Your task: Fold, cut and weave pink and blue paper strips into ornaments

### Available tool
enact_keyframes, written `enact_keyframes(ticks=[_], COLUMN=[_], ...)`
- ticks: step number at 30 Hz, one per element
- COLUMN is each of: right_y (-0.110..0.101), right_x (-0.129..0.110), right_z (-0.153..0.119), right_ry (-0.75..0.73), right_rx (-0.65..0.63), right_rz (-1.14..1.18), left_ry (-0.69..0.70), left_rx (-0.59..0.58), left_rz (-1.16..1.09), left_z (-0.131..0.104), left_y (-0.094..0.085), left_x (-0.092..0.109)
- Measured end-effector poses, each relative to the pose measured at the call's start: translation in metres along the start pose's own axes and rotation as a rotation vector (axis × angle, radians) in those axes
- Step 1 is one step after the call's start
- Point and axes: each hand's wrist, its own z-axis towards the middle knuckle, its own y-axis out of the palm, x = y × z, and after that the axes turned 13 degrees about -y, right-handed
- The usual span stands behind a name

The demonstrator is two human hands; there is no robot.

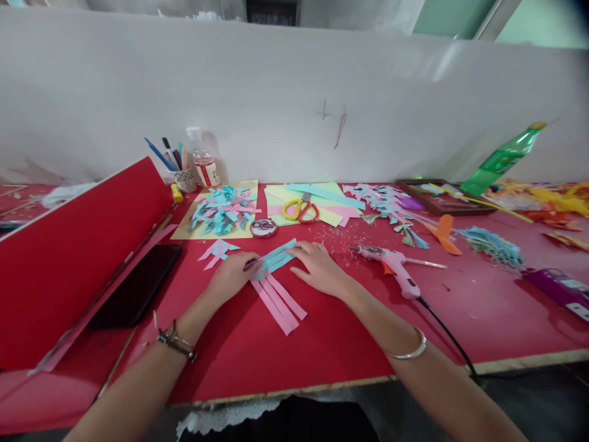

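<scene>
Paper weave (264, 273), at the centre of the near tabletop, between the two hands. Its pink strips (279, 305) have their long axis running from the crossing toward the near right; its blue strips (280, 255) extend toward the far right. The left hand (237, 275) lies over the left end of the crossing; whether its fingers pinch or merely press cannot be told. The right hand (318, 265) has thumb and fingers spread at the far end of the blue strips. Beyond stand a clear bottle (197, 147) with a red-and-white label (207, 172), its lettering too small to read, and, at right, a tilted green bottle (501, 161), its markings likewise illegible. The tabletop (340, 350) is red with a rough, pale front edge; a plain, light-grey partition (257, 98) rises behind it, with greenish panels (453, 17) above at right.
</scene>
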Motion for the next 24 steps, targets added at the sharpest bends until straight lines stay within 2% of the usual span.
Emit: enact_keyframes(ticks=[3,7,10,13,17,22,24], right_y=[0.0005,-0.0016,-0.0016,0.0,-0.0005,-0.0048,-0.0055], right_x=[0.0014,0.0013,0.0022,0.0045,0.0056,0.0049,0.0056], right_z=[-0.0005,0.0003,0.0004,0.0004,0.0011,0.0017,0.0015], right_ry=[0.09,0.198,0.254,0.274,0.244,0.28,0.297], right_rx=[0.043,0.18,0.196,0.16,0.093,0.193,0.216], right_rz=[0.038,0.073,0.154,0.211,0.269,0.247,0.213], left_ry=[-0.057,-0.088,-0.04,0.048,0.041,0.143,0.16], left_rx=[-0.069,-0.132,-0.135,-0.098,-0.102,-0.056,-0.073], left_rz=[-0.156,-0.255,-0.19,-0.062,-0.001,0.019,0.016], left_z=[-0.0004,-0.0002,-0.0002,-0.0009,-0.0025,-0.0034,-0.004], left_y=[-0.0022,-0.0039,-0.0027,-0.0003,0.0027,0.0051,0.0056], left_x=[0.0026,0.0026,0.0005,-0.0009,-0.0015,-0.0009,0.0008])
